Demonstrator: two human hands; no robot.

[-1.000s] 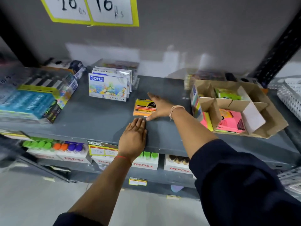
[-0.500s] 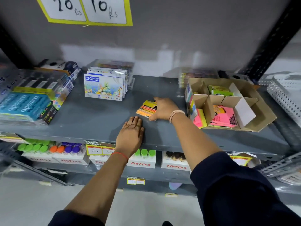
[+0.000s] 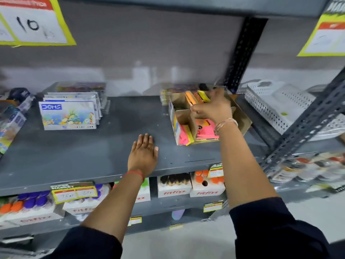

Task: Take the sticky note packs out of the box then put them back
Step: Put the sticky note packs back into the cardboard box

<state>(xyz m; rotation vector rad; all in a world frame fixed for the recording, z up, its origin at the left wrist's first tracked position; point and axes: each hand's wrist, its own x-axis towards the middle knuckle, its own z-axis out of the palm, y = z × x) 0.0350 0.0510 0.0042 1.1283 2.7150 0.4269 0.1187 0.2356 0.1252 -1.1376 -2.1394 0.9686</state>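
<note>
Right hand [image 3: 213, 107] pinches an orange-and-yellow sticky note pack [image 3: 197, 96] above the cardboard box [image 3: 240, 118], right of centre. Pink packs [image 3: 206, 130] lie inside. Left hand [image 3: 143, 154] lies flat, fingers together, on the grey shelf [image 3: 74, 154].

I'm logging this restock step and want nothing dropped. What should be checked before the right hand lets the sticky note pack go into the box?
1. Grip: right hand holds the sticky note pack: ok.
2. Position: the pack is over the cardboard box, at its rear section: ok.
3. Room in the rear section under the pack: cannot tell, hand and blur hide it.
4. Front section already holds pink packs: ok.
5. Left hand lies flat on the shelf, away from the box: ok.
6. Box sits fully on the shelf: ok.
</note>
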